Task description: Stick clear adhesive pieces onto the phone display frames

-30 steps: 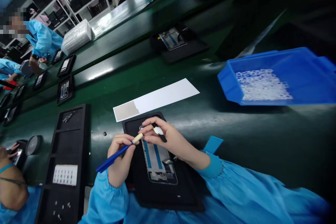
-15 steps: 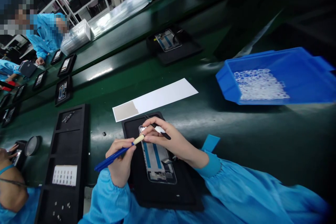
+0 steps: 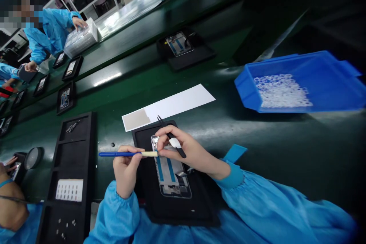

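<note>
Pinched in my left hand (image 3: 127,169) is a slim blue pen-like tool (image 3: 118,154) with a cream end, lying nearly level and pointing right. My right hand (image 3: 181,145) is closed around black tweezers (image 3: 174,143) with a white grip, their tips pointing up and away. Its thumb and forefinger are at the tool's cream end; whether they hold something small there I cannot make out. Below both hands lies a phone frame (image 3: 174,177) with blue strips, in a black tray (image 3: 148,202). My right fingers cover its upper part.
A white sheet (image 3: 180,101) with a grey patch lies beyond the tray. At left stands a black compartment tray (image 3: 73,160) with small parts; at right, a blue bin (image 3: 328,84) of white pieces. Co-workers sit left; one touches a clear box stack (image 3: 81,38).
The blue tool has swung from slanting to nearly level. The tweezers' tips now show more plainly above my right hand. A co-worker's hand has come onto the clear stack.
</note>
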The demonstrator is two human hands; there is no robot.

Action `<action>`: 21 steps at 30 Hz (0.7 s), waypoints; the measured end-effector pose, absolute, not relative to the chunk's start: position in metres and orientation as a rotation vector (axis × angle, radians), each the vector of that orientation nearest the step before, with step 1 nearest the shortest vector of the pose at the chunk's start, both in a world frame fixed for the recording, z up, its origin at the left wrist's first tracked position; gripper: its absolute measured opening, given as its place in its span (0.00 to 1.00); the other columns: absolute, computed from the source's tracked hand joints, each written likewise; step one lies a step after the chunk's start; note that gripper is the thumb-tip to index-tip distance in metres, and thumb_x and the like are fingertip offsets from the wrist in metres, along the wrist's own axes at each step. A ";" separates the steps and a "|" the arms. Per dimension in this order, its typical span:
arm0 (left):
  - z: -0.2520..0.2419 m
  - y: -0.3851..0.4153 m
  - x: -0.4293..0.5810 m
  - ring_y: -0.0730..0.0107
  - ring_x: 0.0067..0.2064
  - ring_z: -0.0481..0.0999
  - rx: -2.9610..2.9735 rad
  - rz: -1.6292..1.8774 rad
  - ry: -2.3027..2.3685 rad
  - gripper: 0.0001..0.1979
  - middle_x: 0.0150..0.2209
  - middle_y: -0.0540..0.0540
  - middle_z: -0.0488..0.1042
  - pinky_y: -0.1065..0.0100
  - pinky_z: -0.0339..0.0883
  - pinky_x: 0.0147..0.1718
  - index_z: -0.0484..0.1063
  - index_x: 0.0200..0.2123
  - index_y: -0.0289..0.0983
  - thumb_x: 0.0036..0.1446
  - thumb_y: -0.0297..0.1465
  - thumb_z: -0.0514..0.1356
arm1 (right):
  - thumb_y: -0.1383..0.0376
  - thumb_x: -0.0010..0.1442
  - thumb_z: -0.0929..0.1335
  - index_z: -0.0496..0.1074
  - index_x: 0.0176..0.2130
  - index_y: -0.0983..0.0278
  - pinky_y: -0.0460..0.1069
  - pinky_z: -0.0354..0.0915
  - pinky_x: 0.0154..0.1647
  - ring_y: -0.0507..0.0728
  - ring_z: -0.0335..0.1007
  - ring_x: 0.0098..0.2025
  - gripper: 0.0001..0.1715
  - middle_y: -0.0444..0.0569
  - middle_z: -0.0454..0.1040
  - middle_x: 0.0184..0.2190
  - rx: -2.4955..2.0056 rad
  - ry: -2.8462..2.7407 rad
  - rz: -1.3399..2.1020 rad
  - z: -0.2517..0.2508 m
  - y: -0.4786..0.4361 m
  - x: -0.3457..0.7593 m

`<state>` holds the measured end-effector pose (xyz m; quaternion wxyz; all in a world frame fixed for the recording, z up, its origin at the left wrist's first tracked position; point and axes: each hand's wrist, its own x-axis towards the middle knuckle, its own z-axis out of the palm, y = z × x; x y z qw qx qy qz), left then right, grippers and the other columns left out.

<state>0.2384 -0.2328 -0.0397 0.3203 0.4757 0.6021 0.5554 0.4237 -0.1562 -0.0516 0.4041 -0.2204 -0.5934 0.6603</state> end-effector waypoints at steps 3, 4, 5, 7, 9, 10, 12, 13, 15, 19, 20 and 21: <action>-0.044 -0.233 0.235 0.67 0.31 0.81 1.210 1.428 1.528 0.08 0.31 0.46 0.81 0.67 0.76 0.33 0.70 0.33 0.37 0.56 0.34 0.65 | 0.64 0.61 0.71 0.63 0.49 0.61 0.50 0.66 0.39 0.53 0.70 0.34 0.18 0.43 0.71 0.32 -0.533 -1.540 1.663 -0.051 -0.156 0.425; -0.044 -0.233 0.235 0.67 0.31 0.81 1.205 1.421 1.519 0.08 0.32 0.46 0.81 0.67 0.76 0.33 0.70 0.33 0.37 0.57 0.34 0.65 | 0.63 0.61 0.70 0.63 0.49 0.61 0.50 0.66 0.39 0.53 0.69 0.34 0.18 0.43 0.71 0.31 -0.532 -1.553 1.665 -0.050 -0.156 0.426; -0.045 -0.234 0.235 0.67 0.30 0.81 1.205 1.416 1.516 0.08 0.32 0.46 0.81 0.67 0.76 0.33 0.70 0.33 0.37 0.57 0.34 0.65 | 0.63 0.61 0.70 0.63 0.49 0.61 0.50 0.66 0.39 0.54 0.69 0.34 0.18 0.43 0.70 0.31 -0.534 -1.564 1.667 -0.050 -0.157 0.426; -0.044 -0.233 0.235 0.67 0.30 0.81 1.217 1.421 1.526 0.08 0.31 0.46 0.81 0.67 0.76 0.32 0.70 0.32 0.36 0.56 0.34 0.65 | 0.62 0.62 0.69 0.63 0.49 0.61 0.50 0.67 0.39 0.54 0.69 0.34 0.18 0.43 0.70 0.31 -0.547 -1.575 1.663 -0.049 -0.158 0.425; -0.042 -0.233 0.238 0.67 0.30 0.81 1.243 1.451 1.541 0.09 0.31 0.46 0.81 0.67 0.77 0.32 0.70 0.31 0.36 0.56 0.34 0.65 | 0.62 0.62 0.69 0.62 0.49 0.61 0.50 0.67 0.38 0.53 0.68 0.33 0.17 0.44 0.69 0.31 -0.566 -1.579 1.645 -0.049 -0.159 0.424; -0.041 -0.233 0.240 0.67 0.30 0.81 1.262 1.475 1.549 0.09 0.30 0.47 0.81 0.68 0.77 0.31 0.70 0.31 0.36 0.56 0.34 0.66 | 0.63 0.62 0.68 0.62 0.49 0.61 0.50 0.67 0.38 0.53 0.68 0.33 0.16 0.44 0.69 0.31 -0.569 -1.576 1.634 -0.049 -0.160 0.423; -0.038 -0.233 0.244 0.67 0.30 0.82 1.305 1.532 1.570 0.09 0.29 0.47 0.80 0.69 0.77 0.30 0.70 0.30 0.37 0.55 0.34 0.66 | 0.64 0.61 0.68 0.62 0.48 0.61 0.50 0.66 0.37 0.53 0.67 0.32 0.16 0.43 0.68 0.30 -0.581 -1.568 1.610 -0.049 -0.161 0.422; -0.037 -0.233 0.246 0.67 0.30 0.81 1.329 1.562 1.585 0.09 0.29 0.48 0.80 0.69 0.76 0.30 0.70 0.30 0.37 0.56 0.34 0.66 | 0.64 0.61 0.68 0.62 0.48 0.61 0.50 0.66 0.36 0.53 0.67 0.32 0.16 0.43 0.68 0.30 -0.589 -1.565 1.600 -0.049 -0.161 0.422; -0.035 -0.233 0.249 0.67 0.30 0.81 1.375 1.623 1.620 0.09 0.28 0.48 0.79 0.69 0.77 0.30 0.70 0.30 0.37 0.56 0.35 0.66 | 0.63 0.61 0.68 0.62 0.48 0.61 0.50 0.67 0.36 0.53 0.67 0.32 0.16 0.43 0.68 0.30 -0.604 -1.559 1.586 -0.050 -0.162 0.421; -0.038 -0.233 0.250 0.67 0.30 0.81 1.389 1.698 1.673 0.10 0.27 0.49 0.78 0.68 0.77 0.31 0.70 0.29 0.37 0.55 0.35 0.67 | 0.62 0.61 0.68 0.62 0.48 0.61 0.50 0.68 0.37 0.53 0.68 0.32 0.16 0.43 0.69 0.30 -0.612 -1.566 1.571 -0.050 -0.163 0.419; -0.040 -0.233 0.249 0.67 0.31 0.81 1.363 1.698 1.685 0.10 0.28 0.49 0.78 0.68 0.77 0.31 0.70 0.30 0.37 0.55 0.35 0.67 | 0.62 0.61 0.68 0.62 0.48 0.61 0.50 0.69 0.37 0.53 0.68 0.32 0.16 0.43 0.69 0.30 -0.615 -1.569 1.562 -0.049 -0.164 0.419; -0.043 -0.233 0.247 0.67 0.31 0.81 1.323 1.697 1.690 0.10 0.28 0.48 0.79 0.68 0.77 0.31 0.70 0.30 0.37 0.55 0.36 0.67 | 0.62 0.61 0.67 0.62 0.48 0.61 0.50 0.69 0.37 0.54 0.69 0.32 0.16 0.43 0.69 0.30 -0.621 -1.571 1.549 -0.048 -0.164 0.419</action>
